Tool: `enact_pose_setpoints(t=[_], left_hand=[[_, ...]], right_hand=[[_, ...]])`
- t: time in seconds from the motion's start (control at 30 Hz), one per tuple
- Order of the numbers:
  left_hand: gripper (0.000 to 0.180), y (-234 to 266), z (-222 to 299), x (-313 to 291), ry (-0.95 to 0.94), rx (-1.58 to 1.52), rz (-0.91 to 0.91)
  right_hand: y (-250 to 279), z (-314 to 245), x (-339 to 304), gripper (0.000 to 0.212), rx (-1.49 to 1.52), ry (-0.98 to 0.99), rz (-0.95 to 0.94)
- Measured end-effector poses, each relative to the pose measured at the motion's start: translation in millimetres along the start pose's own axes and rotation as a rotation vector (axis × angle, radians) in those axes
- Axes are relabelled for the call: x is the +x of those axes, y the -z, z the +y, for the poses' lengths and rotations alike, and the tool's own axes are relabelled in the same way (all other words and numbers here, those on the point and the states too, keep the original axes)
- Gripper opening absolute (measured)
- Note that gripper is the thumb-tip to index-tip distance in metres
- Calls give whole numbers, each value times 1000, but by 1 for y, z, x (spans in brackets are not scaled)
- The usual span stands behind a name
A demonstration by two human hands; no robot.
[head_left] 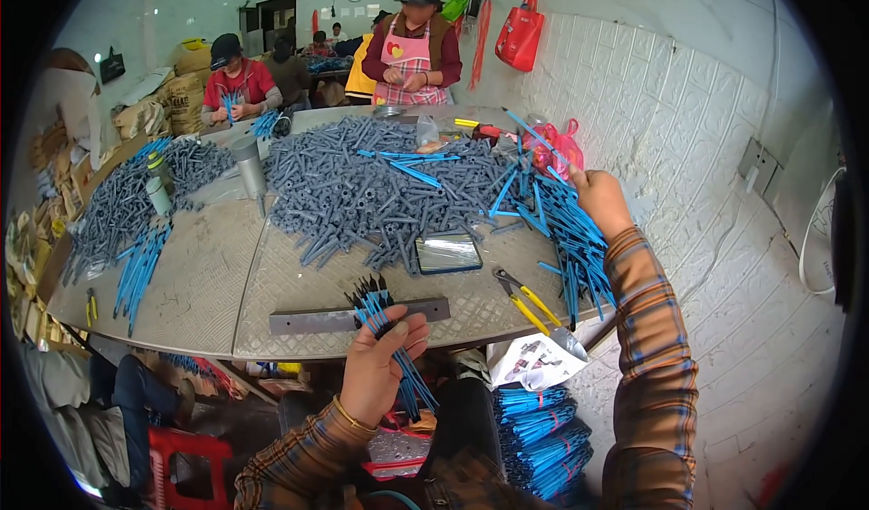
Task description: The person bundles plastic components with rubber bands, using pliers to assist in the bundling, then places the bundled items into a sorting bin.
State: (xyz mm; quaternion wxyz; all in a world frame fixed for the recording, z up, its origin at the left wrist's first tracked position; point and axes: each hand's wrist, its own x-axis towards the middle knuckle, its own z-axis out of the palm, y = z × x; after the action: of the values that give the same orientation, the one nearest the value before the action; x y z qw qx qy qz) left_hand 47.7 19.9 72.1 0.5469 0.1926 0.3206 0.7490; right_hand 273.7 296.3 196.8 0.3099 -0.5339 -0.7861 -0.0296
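Left hand (373, 370) grasps blue stick bundle (415, 387) at table (204, 257) near edge, middle hidden by fingers; right hand (602, 204) pinches single blue stick (540, 137) beside blue pile (577, 238); pink bag (568, 144) contents unclear, steel cup (249, 170) interior unseen.

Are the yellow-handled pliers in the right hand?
No, the pliers lie at the table edge, while the right hand pinches a thin blue stick.

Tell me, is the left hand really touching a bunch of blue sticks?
Touching. The head view shows the left hand curled around the blue sticks, which poke out above and below its grip.
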Motion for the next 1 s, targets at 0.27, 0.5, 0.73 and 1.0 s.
enact_pose_setpoints(t=[0.27, 0.5, 0.73, 1.0], left_hand=[[23, -7, 3, 7, -2, 12, -1], [24, -15, -1, 8, 30, 3, -58], [25, -15, 0, 11, 14, 3, -32], [33, -21, 4, 35, -23, 18, 9]], right_hand=[[50, -33, -18, 48, -210, 80, 41], [62, -34, -9, 45, -491, 148, -44], [56, -47, 2, 43, -419, 212, -65], [48, -53, -76, 36, -232, 352, 191]])
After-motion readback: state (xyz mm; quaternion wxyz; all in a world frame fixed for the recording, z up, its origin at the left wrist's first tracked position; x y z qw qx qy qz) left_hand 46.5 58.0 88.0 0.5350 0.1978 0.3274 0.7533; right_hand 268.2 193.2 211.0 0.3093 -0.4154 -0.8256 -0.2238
